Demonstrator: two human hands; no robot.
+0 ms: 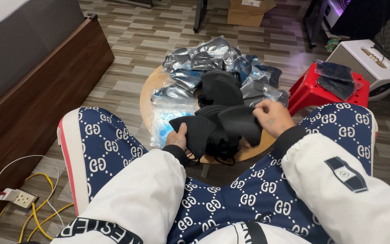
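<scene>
now we grip one black face mask [196, 131] in our left hand [177, 138] and pinch another black mask [241, 123] with our right hand [272, 118], both over the near edge of the round wooden table [148, 97], beside the bagged masks [190, 68].

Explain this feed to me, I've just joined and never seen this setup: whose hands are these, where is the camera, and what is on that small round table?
There is no machine: a seated person wears one camera on the head, looking down past their knees. Their left hand grips a black face mask; their right hand pinches a second black mask. Both are held over a small round wooden table piled with loose black masks and masks sealed in clear plastic bags. Beside it, a red plastic stool carries more bagged masks. A power strip lies on the floor at left.
</scene>
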